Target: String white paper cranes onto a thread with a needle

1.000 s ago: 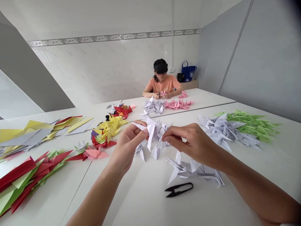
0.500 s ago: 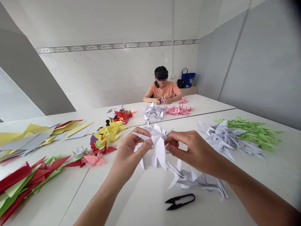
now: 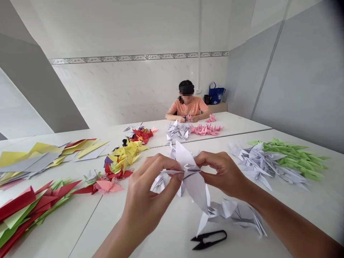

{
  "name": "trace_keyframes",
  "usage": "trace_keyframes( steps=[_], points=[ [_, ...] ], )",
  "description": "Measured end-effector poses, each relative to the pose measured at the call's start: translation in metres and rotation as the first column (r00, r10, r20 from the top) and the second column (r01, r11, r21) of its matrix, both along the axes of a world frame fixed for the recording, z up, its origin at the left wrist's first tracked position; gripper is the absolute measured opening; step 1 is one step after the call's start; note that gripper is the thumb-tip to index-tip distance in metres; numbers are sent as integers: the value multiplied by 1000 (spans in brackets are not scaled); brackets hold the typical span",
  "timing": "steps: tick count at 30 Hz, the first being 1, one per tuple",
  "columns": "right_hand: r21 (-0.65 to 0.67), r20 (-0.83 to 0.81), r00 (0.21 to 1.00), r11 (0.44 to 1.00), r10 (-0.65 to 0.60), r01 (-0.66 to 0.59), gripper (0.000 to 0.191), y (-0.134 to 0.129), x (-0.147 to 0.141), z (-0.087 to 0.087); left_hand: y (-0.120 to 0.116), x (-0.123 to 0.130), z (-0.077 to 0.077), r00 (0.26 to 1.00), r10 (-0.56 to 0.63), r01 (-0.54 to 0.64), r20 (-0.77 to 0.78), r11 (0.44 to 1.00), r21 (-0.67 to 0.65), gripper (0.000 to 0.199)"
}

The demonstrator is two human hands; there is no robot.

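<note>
A white folded paper crane (image 3: 191, 175) is held up between my left hand (image 3: 153, 191) and my right hand (image 3: 224, 173). Fingers of both hands pinch its middle, and one broad wing hangs down while another points up. Below it, a heap of white paper cranes (image 3: 231, 215) lies near my right hand. More white cranes (image 3: 161, 182) lie partly hidden behind my left hand. Black thread snips (image 3: 209, 239) rest shut on the white table (image 3: 150, 229), just below the heap.
Piles of green cranes (image 3: 294, 159), white cranes (image 3: 258, 165), yellow cranes (image 3: 125, 154), red-and-green folded paper (image 3: 32, 208) and pink cranes (image 3: 205, 130) cover the joined tables. A seated person (image 3: 187, 105) in an orange shirt works at the far end, with a blue bag (image 3: 216, 94) behind.
Both hands have turned the white crane and lifted it closer to me, and its long wing now hangs lower. The whole scene sits slightly lower in the view.
</note>
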State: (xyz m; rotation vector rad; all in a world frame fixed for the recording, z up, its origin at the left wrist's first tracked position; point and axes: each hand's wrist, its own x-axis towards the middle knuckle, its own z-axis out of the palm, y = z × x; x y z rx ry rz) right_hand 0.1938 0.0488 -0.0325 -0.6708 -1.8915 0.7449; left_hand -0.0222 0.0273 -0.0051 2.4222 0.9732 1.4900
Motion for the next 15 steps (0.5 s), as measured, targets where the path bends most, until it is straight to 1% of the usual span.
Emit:
trace_keyframes(
  steps=[3, 8, 15],
  points=[
    [33, 21, 1000, 999, -19, 18, 5, 1, 0, -2, -2, 0, 1, 1000, 10, -8, -24, 999, 53, 14],
    [9, 40, 999, 1000, -26, 25, 5, 1, 0, -2, -3, -1, 2, 998, 24, -17, -62, 993, 116, 18],
    [-18, 0, 998, 997, 70, -70, 7, 6, 0, -5, -2, -1, 2, 997, 20, -11, -69, 993, 115, 16]
  ],
)
